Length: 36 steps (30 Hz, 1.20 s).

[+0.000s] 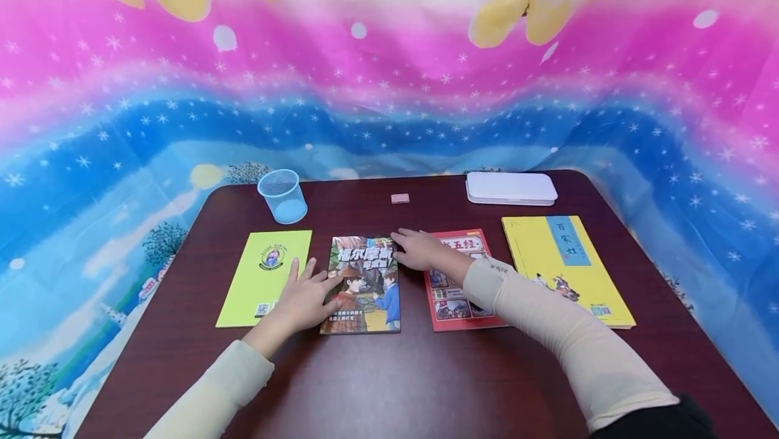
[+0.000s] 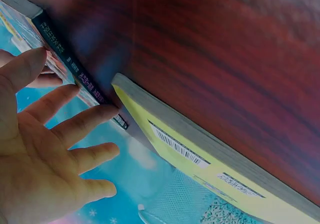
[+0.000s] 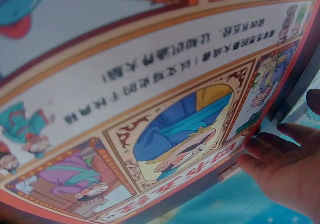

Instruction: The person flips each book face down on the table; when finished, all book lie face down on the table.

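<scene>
A book with a cartoon cover (image 1: 365, 290) lies flat in the middle of the table. Spread fingers of my left hand (image 1: 302, 298) reach its left edge; the left wrist view shows the hand (image 2: 45, 149) beside the book's dark spine (image 2: 67, 59). At the upper right corner of the same book, my right hand (image 1: 420, 249) has its fingertips, the fingers loosely extended. Under the right forearm lies a red-bordered book (image 1: 450, 293), partly hidden by the arm and large in the right wrist view (image 3: 165, 79). A lime-green book (image 1: 243, 283) lies left of the cartoon one, beside my left hand.
A yellow book (image 1: 541, 256) with a blue title strip lies at the right. Along the back stand a light blue mesh cup (image 1: 282, 197), a small pink block (image 1: 399, 199) and a white case (image 1: 511, 187). A patterned cloth (image 1: 389, 121) hangs behind the dark wooden table (image 1: 389, 385).
</scene>
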Each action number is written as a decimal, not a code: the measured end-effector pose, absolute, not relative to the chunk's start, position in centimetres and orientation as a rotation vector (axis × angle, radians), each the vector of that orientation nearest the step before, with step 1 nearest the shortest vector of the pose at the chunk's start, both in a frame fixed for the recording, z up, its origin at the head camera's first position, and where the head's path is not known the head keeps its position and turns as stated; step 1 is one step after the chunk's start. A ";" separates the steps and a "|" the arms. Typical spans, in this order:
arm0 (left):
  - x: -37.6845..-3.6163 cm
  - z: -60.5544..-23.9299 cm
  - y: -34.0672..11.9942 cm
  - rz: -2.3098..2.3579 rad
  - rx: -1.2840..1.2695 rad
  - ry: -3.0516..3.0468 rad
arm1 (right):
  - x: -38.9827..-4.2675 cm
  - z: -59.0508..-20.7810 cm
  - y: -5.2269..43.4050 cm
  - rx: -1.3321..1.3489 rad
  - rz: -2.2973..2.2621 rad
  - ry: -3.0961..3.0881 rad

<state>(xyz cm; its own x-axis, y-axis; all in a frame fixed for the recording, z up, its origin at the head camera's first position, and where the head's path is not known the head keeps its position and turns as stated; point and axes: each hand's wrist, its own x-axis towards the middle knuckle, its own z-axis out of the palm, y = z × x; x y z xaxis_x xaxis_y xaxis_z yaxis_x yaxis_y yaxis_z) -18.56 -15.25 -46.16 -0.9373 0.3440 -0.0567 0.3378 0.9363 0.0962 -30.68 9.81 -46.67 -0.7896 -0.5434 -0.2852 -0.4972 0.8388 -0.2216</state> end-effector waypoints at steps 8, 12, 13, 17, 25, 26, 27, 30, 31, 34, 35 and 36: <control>-18.5 -45.9 -14.8 0.108 0.456 3.079 | -30.4 -46.3 9.5 -0.874 -0.003 2.722; -18.4 -45.5 -14.4 0.166 0.291 3.075 | -30.1 -45.9 9.1 -0.989 0.141 2.727; -18.4 -45.5 -14.3 0.191 0.243 3.062 | -30.0 -45.9 9.0 -1.004 0.167 2.721; -18.4 -45.4 -14.0 0.251 0.085 2.998 | -29.9 -45.6 8.6 -0.972 0.200 2.686; -18.1 -45.8 -13.5 0.351 -0.079 2.920 | -29.3 -45.6 8.0 -0.934 0.257 2.661; -18.1 -45.8 -13.4 0.367 -0.084 2.914 | -29.1 -45.6 8.0 -0.936 0.267 2.663; -18.0 -45.8 -13.4 0.388 -0.092 2.906 | -28.9 -45.7 7.9 -0.941 0.284 2.666; -18.0 -45.8 -13.5 0.461 -0.111 2.871 | -28.5 -46.0 7.7 -0.949 0.324 2.678; -18.0 -45.7 -13.5 0.497 -0.114 2.854 | -28.4 -46.1 7.7 -0.949 0.332 2.686; -18.2 -45.5 -13.7 0.645 -0.123 2.785 | -28.4 -46.2 7.6 -0.950 0.382 2.714; -18.2 -45.4 -13.8 0.696 -0.131 2.755 | -28.4 -46.1 7.6 -0.951 0.396 2.723; -18.3 -45.3 -13.8 0.743 -0.141 2.723 | -28.5 -46.1 7.6 -0.954 0.412 2.727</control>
